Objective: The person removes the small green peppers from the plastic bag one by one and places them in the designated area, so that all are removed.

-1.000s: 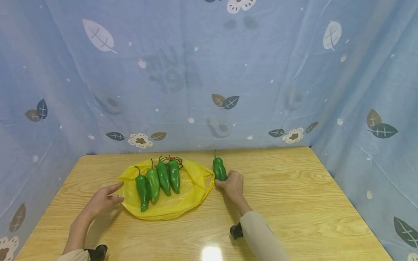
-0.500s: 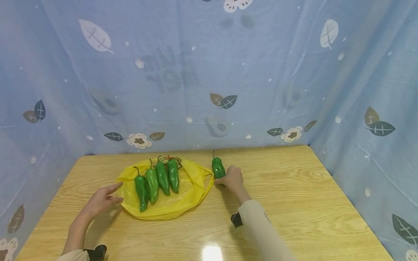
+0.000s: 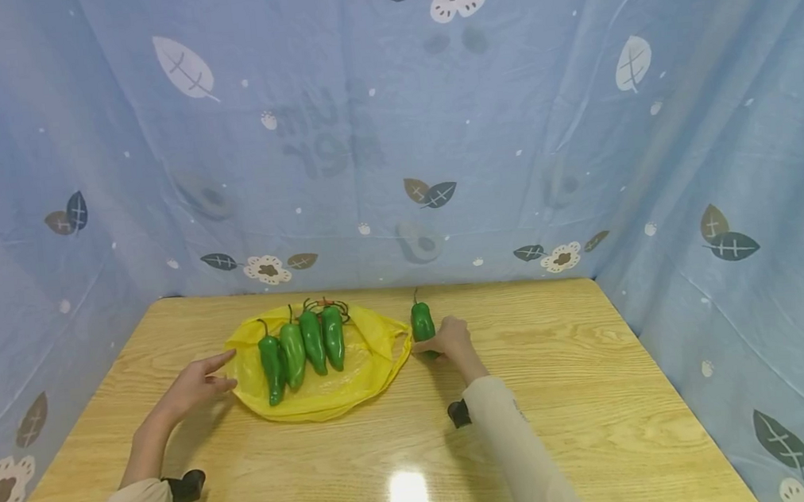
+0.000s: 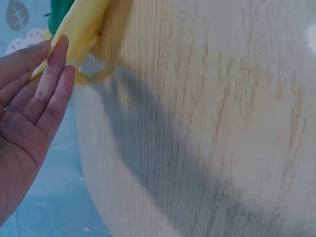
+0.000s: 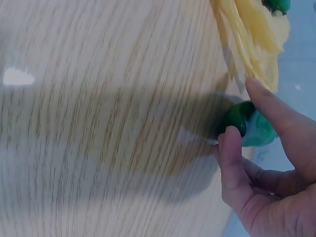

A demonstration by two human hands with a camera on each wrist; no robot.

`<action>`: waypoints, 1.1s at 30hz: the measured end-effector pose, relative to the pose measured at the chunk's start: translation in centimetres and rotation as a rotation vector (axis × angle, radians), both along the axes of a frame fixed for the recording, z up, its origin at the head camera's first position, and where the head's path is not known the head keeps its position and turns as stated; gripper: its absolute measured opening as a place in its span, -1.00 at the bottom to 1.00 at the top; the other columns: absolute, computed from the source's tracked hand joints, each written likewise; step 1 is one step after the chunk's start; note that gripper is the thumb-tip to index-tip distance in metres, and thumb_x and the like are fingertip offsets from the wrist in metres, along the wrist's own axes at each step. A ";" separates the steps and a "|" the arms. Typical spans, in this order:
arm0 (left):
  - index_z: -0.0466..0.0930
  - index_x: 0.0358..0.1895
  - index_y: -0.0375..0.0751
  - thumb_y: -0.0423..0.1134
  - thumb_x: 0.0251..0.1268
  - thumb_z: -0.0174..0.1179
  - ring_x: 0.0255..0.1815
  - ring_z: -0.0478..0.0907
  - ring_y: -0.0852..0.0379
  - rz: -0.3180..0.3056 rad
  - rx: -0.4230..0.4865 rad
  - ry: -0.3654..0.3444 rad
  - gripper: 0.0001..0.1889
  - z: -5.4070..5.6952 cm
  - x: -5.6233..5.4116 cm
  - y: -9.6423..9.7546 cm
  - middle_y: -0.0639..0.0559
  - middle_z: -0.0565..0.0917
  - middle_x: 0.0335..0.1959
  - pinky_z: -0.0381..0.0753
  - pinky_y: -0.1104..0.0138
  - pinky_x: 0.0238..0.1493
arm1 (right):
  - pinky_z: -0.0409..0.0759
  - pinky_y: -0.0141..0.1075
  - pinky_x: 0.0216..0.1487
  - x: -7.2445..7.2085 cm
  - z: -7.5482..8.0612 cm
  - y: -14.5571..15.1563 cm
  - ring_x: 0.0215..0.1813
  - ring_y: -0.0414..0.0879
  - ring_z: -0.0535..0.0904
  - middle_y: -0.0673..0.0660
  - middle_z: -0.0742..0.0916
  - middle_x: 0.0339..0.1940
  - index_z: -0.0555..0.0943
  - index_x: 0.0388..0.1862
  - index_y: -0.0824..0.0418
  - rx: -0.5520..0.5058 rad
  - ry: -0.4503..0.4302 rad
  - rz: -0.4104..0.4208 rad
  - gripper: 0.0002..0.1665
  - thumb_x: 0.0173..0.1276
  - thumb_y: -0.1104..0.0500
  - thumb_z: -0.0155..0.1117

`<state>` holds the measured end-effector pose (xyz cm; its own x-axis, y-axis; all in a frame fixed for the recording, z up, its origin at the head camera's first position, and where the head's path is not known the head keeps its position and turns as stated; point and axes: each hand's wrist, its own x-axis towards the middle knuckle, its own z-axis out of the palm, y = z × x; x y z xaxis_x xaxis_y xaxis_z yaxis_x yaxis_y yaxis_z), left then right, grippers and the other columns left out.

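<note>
In the head view, several green chili peppers point(image 3: 293, 354) lie side by side on a flattened yellow plastic bag point(image 3: 377, 381). My left hand point(image 3: 198, 385) is at the bag's left rim, with the rim between its fingers in the left wrist view. A single chili pepper point(image 3: 421, 318) lies just past the bag's right end, its stem pointing to the back. Around its lower part my right hand point(image 3: 451, 342) has its thumb and curled fingers. The thumb's tip also reaches the bag's edge point(image 5: 254, 64) in the right wrist view. The hand partly hides this pepper.
Everything lies on a wooden table point(image 3: 307, 482). Blue patterned curtains point(image 3: 337, 161) rise along its back and sides. Behind the peppers are thin dark stems point(image 3: 338, 308) on the bag's back edge. Bright light reflects off the tabletop near the front.
My right hand and the pepper by it have shifted slightly right, and the bag's right tip has moved with them a little. The left hand has stayed in place.
</note>
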<state>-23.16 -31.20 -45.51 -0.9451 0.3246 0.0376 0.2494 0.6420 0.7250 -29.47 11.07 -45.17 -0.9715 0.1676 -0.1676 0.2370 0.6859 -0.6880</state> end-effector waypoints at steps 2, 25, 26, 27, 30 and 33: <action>0.15 0.30 -0.73 -0.41 0.33 0.15 0.03 0.51 -0.42 -0.002 -0.010 0.009 -0.40 -0.1 -0.1 0.0 -0.64 0.19 0.29 0.59 0.05 -0.11 | 0.63 -0.29 -0.52 0.0 0.2 0.3 -0.55 0.06 0.69 0.36 0.53 -0.34 0.48 -0.38 0.41 0.008 -0.019 -0.001 -0.43 -0.10 0.09 0.65; 0.09 0.33 -0.72 -0.41 0.32 0.17 -0.04 0.58 -0.32 -0.022 0.005 0.003 -0.35 0.2 -0.1 -0.1 -0.65 0.14 0.31 0.58 0.04 -0.09 | 0.51 0.03 0.10 1.2 2.2 5.0 0.05 0.24 0.59 0.39 0.63 0.07 0.54 0.12 0.50 -0.369 0.182 0.404 -0.54 0.39 0.17 0.23; 0.08 0.33 -0.72 -0.42 0.31 0.17 -0.07 0.61 -0.27 -0.023 0.012 -0.002 -0.34 0.3 -0.1 -0.1 -0.65 0.13 0.31 0.58 0.06 -0.09 | 0.51 0.02 0.10 1.7 2.1 4.9 0.06 0.24 0.58 0.39 0.63 0.07 0.54 0.12 0.50 -0.377 0.206 0.409 -0.55 0.39 0.19 0.24; 0.07 0.34 -0.71 -0.42 0.31 0.17 -0.07 0.61 -0.26 -0.023 0.015 -0.005 -0.34 0.4 -0.1 0.0 -0.65 0.13 0.31 0.59 0.07 -0.10 | 0.52 0.01 0.09 2.2 2.1 4.8 0.06 0.25 0.58 0.40 0.63 0.07 0.53 0.12 0.52 -0.385 0.232 0.418 -0.56 0.39 0.21 0.23; 0.07 0.34 -0.71 -0.42 0.30 0.18 -0.09 0.62 -0.25 -0.019 0.016 -0.014 -0.33 0.6 0.0 0.2 -0.66 0.12 0.31 0.59 0.07 -0.10 | 0.53 -0.05 0.08 3.3 2.3 4.4 0.07 0.26 0.57 0.43 0.63 0.05 0.53 0.10 0.54 -0.410 0.294 0.428 -0.60 0.38 0.28 0.22; 0.08 0.33 -0.72 -0.42 0.30 0.18 -0.05 0.59 -0.30 -0.019 0.017 -0.013 -0.34 0.7 0.1 0.3 -0.66 0.12 0.31 0.57 0.04 -0.07 | 0.54 -0.14 0.09 3.3 1.5 4.3 0.08 0.24 0.58 0.45 0.64 0.03 0.55 0.08 0.53 -0.447 0.340 0.429 -0.62 0.37 0.30 0.23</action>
